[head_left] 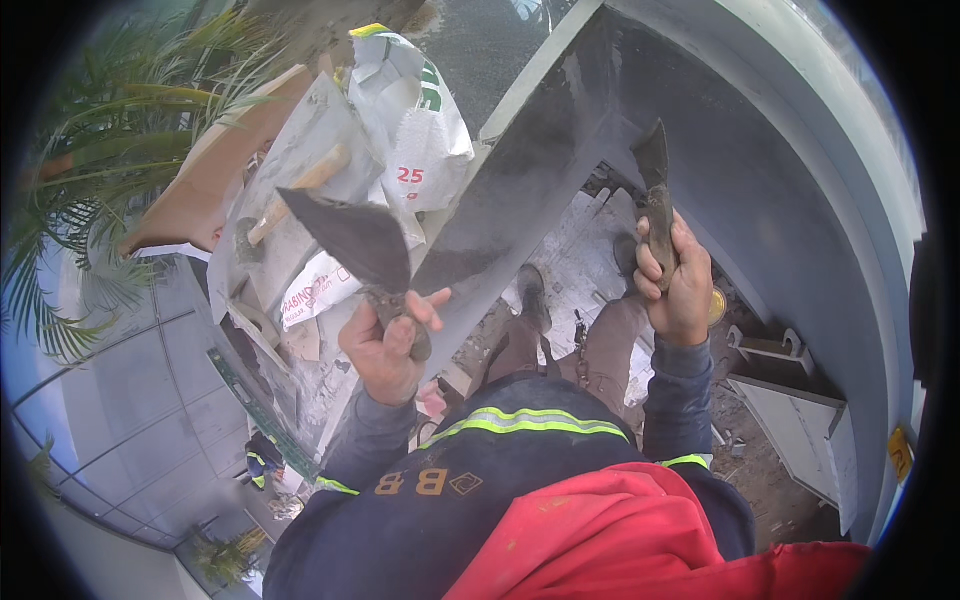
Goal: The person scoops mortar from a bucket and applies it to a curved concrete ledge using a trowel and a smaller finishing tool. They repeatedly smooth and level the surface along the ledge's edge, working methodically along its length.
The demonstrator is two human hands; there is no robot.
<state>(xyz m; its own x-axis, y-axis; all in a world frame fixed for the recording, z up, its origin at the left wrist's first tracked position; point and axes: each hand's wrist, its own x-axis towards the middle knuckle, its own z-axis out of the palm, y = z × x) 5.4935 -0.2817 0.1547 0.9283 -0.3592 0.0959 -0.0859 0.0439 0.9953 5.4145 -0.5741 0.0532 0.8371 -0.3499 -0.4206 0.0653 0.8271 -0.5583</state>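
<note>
My left hand (pixel 392 345) grips the handle of a wide scraper (pixel 355 240), its dark triangular blade raised over white sheeting and bags. My right hand (pixel 678 290) holds a narrow scraper (pixel 652 160) upright in front of the dark grey curved wall (pixel 755 180). A wooden-handled tool (pixel 305 189), probably a hammer, lies on the dusty white sheeting left of the wide blade. Behind it stands a crumpled white sack (pixel 420 115), with brown paper (pixel 180 210) at its left.
A grey ledge (pixel 505 175) runs diagonally ahead. My legs stand on debris-strewn ground. Pale panels (pixel 785 420) lean at lower right beside a yellow container (pixel 716 306). Palm fronds (pixel 90 170) hang at left, and a person (pixel 260 460) in dark clothing with reflective stripes is at lower left.
</note>
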